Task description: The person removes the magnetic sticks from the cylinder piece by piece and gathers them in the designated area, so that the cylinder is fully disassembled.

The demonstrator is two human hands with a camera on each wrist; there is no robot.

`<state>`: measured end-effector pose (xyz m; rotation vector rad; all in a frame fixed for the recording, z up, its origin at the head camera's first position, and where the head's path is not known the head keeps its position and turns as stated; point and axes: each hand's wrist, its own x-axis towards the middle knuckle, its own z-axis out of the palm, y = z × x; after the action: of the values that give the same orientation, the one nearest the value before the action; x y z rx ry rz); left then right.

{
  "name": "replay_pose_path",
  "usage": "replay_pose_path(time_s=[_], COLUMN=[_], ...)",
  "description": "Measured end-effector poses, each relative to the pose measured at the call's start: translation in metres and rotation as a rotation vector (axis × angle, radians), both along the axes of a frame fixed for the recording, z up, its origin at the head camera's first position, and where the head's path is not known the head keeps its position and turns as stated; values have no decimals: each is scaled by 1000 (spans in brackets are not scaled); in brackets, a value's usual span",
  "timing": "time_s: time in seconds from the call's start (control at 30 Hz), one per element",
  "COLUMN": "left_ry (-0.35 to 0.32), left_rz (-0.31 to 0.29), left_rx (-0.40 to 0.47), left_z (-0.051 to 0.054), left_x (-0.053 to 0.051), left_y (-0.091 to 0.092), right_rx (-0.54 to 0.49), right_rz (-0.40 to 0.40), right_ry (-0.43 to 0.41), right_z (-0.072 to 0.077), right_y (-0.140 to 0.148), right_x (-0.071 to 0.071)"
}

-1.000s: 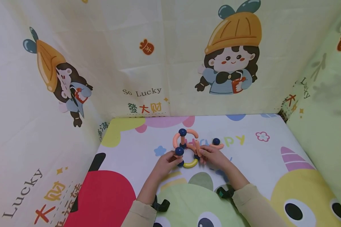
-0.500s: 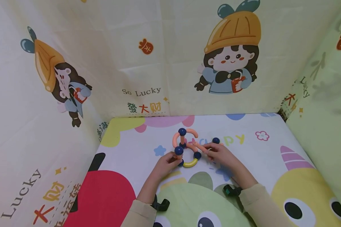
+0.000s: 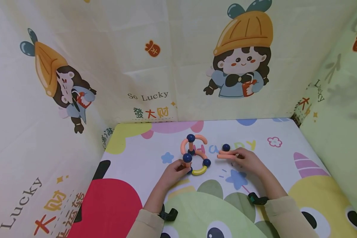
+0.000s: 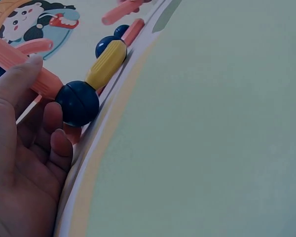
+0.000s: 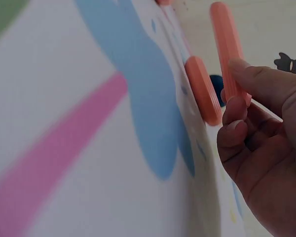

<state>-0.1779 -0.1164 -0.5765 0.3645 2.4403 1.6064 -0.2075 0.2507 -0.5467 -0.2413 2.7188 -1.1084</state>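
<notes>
My left hand [image 3: 173,172] pinches a short straight orange rod [image 4: 47,84] between thumb and fingers. That rod is part of a structure of magnetic rods and dark blue balls [image 3: 187,158], with curved orange rods above and a yellow curved rod [image 3: 199,171] at the near side. To the right, my right hand [image 3: 250,161] holds a straight orange magnetic rod [image 5: 226,37] by one end, its free end pointing left in the head view. Just behind that rod are a curved orange rod [image 5: 203,91] and a loose-looking dark blue ball [image 3: 226,147].
A cartoon-printed mat [image 3: 154,145] covers the table. Printed cloth [image 3: 178,72] rises behind it and on both sides. Black wrist-worn devices sit by each cuff, the right one [image 3: 257,199] close above the mat.
My right hand has moved right, away from the structure, taking the straight orange rod with it and turning it level beside the curved rod. My left hand keeps its grip in nearly the same place.
</notes>
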Motion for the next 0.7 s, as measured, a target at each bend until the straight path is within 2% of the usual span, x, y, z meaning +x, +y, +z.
replay_pose_path(time_s=[0.2, 0.4, 0.7], left_ry=[-4, -8, -12], left_rz=[6, 10, 11], left_rx=[-12, -19, -31], left_z=[0, 0, -1], left_x=[1, 1, 1], left_y=[1, 1, 1], right_rx=[83, 83, 72], right_rz=[-20, -42, -22], right_ry=[3, -17, -14], right_z=[-6, -8, -11], right_y=[9, 12, 14], right_x=[-1, -3, -6])
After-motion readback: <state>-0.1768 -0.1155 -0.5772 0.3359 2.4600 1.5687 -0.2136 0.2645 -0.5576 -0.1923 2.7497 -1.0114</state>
